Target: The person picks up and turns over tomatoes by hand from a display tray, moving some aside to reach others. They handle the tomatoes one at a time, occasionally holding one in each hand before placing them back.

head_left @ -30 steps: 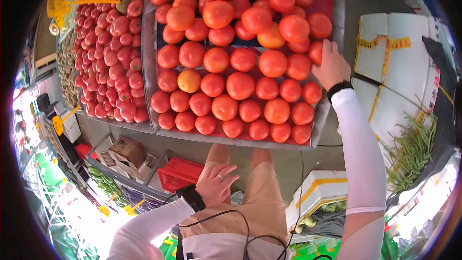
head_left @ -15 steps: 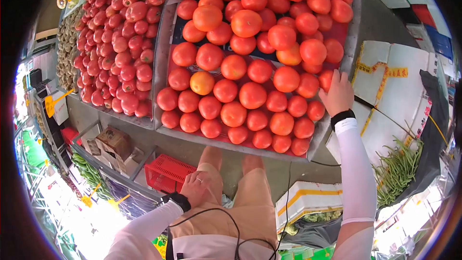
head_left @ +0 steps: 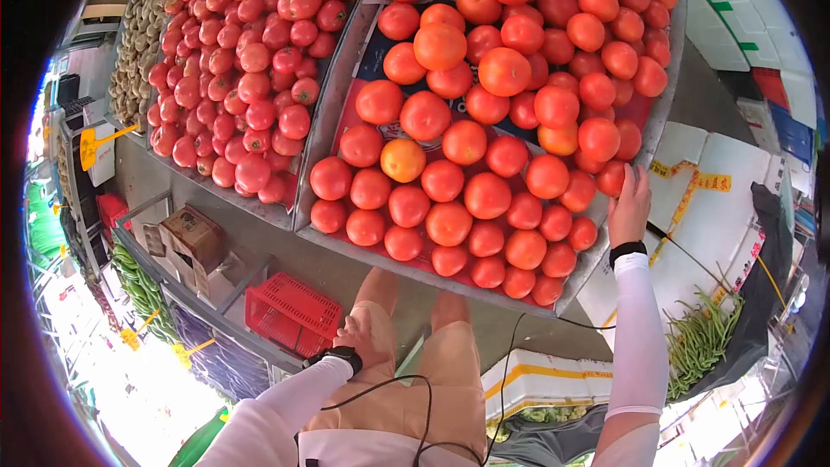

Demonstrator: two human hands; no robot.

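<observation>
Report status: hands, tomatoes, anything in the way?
Right hand at a tomato, grip unclear. Left hand low, well away from it. More tomatoes packed alongside. Nothing visibly blocking the right hand.

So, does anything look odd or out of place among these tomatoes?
Yes, one: the yellow-orange tomato toward the near left of the tray stands out, because the red tomatoes surround it. I see none spilled on the visible floor.

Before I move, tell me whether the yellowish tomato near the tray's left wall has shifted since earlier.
No, neither way: against the tray's left wall, the yellowish tomato keeps its place, second in its row.
</observation>
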